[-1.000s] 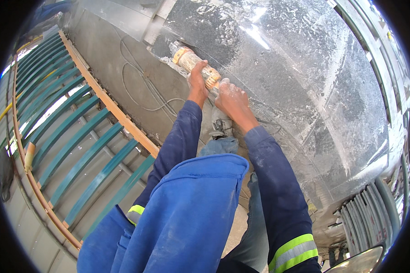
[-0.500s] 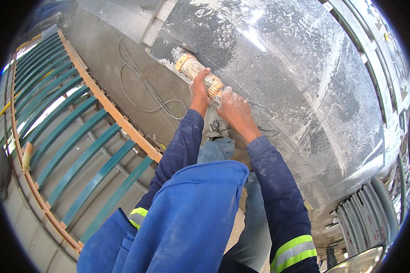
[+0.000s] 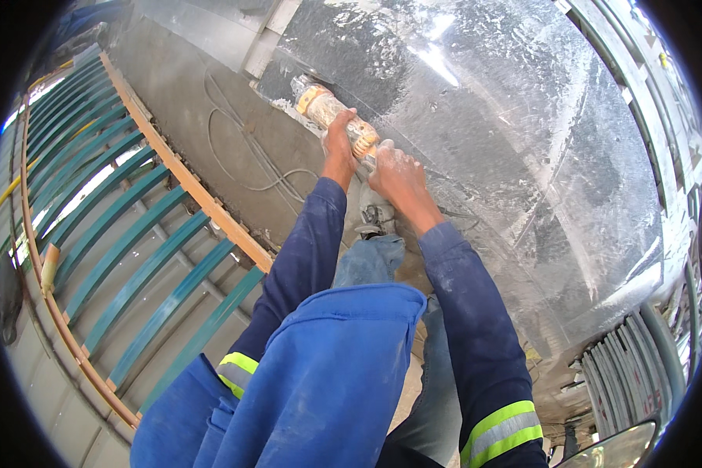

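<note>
A: Head view, hands?
B: Both closed on the power tool (image 3: 326, 111). Left hand (image 3: 338, 148) wraps the middle of the body; right hand (image 3: 398, 173) grips the near end.

A: Where's the tool?
B: Over the left edge of the big dark slab (image 3: 522, 156), head at the far end, pointing far left. Can't tell if the head touches the stone.

A: How does it handle?
B: Probably fairly heavy, stiff casing, a bit slippery from the white dust. Slab looks hard, maybe brittle at the edge.

A: Best hold?
B: Body plus rear end, I'd say, fingers well off the head.

A: Around it?
B: Loose cable (image 3: 249, 140) on the floor left of the slab, green-barred rack (image 3: 203, 200) farther left.
</note>
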The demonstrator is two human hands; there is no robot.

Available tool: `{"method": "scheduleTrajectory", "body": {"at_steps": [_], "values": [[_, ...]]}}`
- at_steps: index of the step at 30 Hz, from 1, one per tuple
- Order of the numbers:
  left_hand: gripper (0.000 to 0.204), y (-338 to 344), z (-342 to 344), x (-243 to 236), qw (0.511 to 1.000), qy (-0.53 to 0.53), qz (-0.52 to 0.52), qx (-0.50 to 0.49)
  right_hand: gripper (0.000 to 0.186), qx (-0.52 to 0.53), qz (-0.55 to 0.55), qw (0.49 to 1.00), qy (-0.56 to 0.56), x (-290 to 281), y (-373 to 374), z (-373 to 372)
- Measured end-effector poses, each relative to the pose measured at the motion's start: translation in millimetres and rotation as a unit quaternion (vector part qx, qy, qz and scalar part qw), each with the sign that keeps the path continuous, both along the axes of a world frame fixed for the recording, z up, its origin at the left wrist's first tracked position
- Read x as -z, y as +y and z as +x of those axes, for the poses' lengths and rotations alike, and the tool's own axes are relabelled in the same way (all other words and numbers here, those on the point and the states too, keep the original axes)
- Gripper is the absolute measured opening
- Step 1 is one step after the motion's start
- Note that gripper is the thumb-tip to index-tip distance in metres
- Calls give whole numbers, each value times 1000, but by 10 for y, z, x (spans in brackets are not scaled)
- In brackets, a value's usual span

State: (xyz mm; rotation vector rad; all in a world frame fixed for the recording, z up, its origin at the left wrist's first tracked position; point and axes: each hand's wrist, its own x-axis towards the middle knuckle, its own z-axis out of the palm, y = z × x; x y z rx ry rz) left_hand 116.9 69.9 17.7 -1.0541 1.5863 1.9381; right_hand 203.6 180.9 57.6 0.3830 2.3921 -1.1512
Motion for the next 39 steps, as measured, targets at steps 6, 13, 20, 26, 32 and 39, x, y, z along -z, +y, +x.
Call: {"method": "scheduleTrajectory", "body": {"at_steps": [6, 13, 20, 26, 32, 39], "values": [[30, 121, 162, -106, 999, -22, -14, -19, 24, -4, -2, 1000, -15, -104, 86, 137], [29, 75, -11, -41, 1000, 15, 3, -9, 23, 0, 6, 1000, 5, 27, 30, -24], [30, 17, -26, 4, 1000, 2, 8, -7, 24, 5, 0, 1000, 2, 47, -7, -12], [30, 105, 189, -104, 1000, -12, 4, -13, 25, -9, -9, 999, -30, -106, 96, 170], [27, 96, 114, -81, 1000, 15, 1, -5, 24, -4, 2, 1000, -2, -36, 65, 93], [26, -11, -105, 40, 1000, 14, 8, -6, 26, 6, -10, 1000, 9, 127, -64, -84]]}}
